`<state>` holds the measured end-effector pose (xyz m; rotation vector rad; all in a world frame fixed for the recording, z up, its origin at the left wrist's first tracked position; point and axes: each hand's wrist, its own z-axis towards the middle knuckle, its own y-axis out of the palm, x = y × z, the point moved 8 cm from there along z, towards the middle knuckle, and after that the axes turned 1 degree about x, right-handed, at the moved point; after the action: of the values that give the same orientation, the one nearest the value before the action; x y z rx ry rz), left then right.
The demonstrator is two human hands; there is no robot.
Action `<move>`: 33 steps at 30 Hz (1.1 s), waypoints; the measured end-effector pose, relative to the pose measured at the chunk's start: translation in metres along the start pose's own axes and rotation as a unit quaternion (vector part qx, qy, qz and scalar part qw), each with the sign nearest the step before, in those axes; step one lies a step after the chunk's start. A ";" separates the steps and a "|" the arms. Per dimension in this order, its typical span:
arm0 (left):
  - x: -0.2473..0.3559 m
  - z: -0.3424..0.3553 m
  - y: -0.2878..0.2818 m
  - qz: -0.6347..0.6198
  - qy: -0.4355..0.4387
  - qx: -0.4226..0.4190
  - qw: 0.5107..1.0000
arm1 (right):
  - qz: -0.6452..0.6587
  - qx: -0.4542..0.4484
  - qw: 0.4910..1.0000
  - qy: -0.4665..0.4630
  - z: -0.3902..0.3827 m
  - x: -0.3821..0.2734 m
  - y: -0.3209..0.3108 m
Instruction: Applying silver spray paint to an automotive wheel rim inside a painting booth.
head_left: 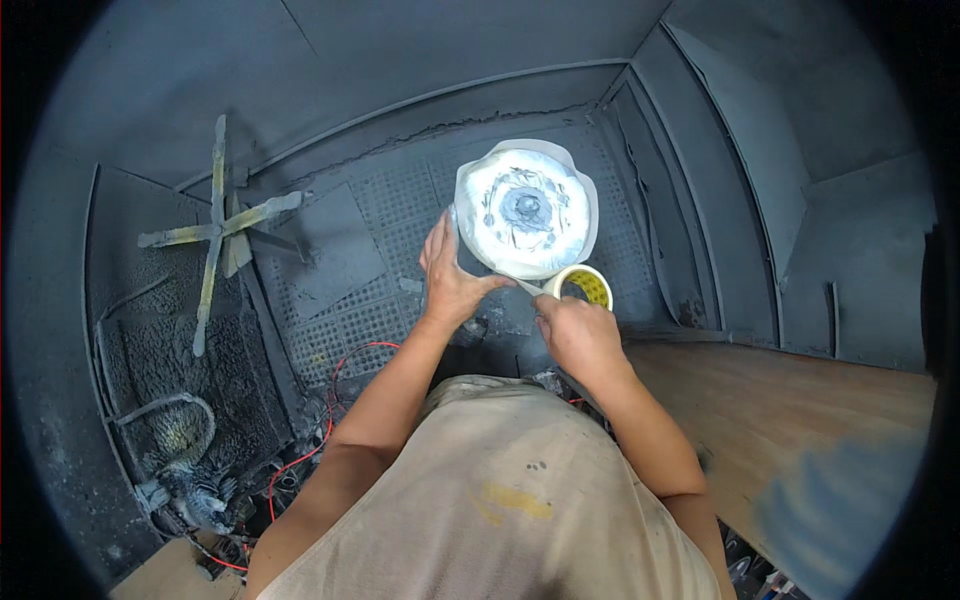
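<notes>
A bright, round white piece point(555, 230) with a grey, spattered hub at its middle is held out in front of me. Pale strips of masking tape point(587, 190) stick out in a wavy rim around its edge. My left hand point(452, 282) grips the piece by its near left edge, fingers up the side and thumb along the bottom. Closed around a roll of masking tape point(604, 279) with a yellow inner core, my right hand point(583, 338) is just below the piece. A short stretch of tape runs from the roll to the piece's lower edge. My right fingertips are partly hidden.
To the left stands a cross-shaped rack point(215, 231) with crusted arms. Behind lies a perforated grey floor point(395, 195) between grey booth walls. A red hose point(330, 415) runs at lower left. A brown board point(740, 400) lies at right, with a blurred bluish shape point(845, 510) over it.
</notes>
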<state>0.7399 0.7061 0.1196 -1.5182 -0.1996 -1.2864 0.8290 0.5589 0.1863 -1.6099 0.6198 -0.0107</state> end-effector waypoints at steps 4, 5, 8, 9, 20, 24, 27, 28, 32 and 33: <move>-0.003 0.001 0.002 -0.007 0.064 0.033 0.997 | 0.008 -0.011 1.000 0.021 0.007 0.004 -0.003; -0.002 0.002 0.002 -0.015 0.081 0.044 0.996 | 0.023 -0.014 0.999 0.025 0.011 0.006 -0.002; -0.002 0.006 0.002 -0.006 0.074 0.033 0.997 | 0.074 -0.023 0.997 0.011 0.011 0.012 -0.009; -0.003 0.003 0.007 -0.009 0.080 0.028 0.996 | 0.110 -0.033 0.993 -0.013 0.008 0.011 -0.015; -0.012 0.041 -0.003 -0.009 0.032 -0.117 0.993 | 0.373 0.291 0.830 0.296 -0.021 0.182 0.036; -0.014 0.064 -0.003 0.048 0.031 -0.215 0.975 | 0.395 0.318 0.818 0.271 0.035 0.125 0.060; -0.001 0.059 0.005 0.128 0.068 -0.215 0.966 | 0.326 0.353 0.841 0.251 0.055 0.116 0.044; 0.004 0.052 0.005 0.161 0.086 -0.195 0.964 | 0.251 0.376 0.856 0.250 0.057 0.116 0.034; -0.009 0.019 -0.006 -0.011 0.102 -0.130 0.986 | 0.233 0.409 0.843 0.260 0.065 0.144 0.003; -0.023 0.025 -0.008 -0.013 0.108 -0.136 0.985 | 0.231 0.413 0.840 0.266 0.061 0.143 -0.005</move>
<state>0.7403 0.7394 0.1103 -1.5925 0.1012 -1.5365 0.9746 0.5584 0.1316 -0.5686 1.2243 -0.3372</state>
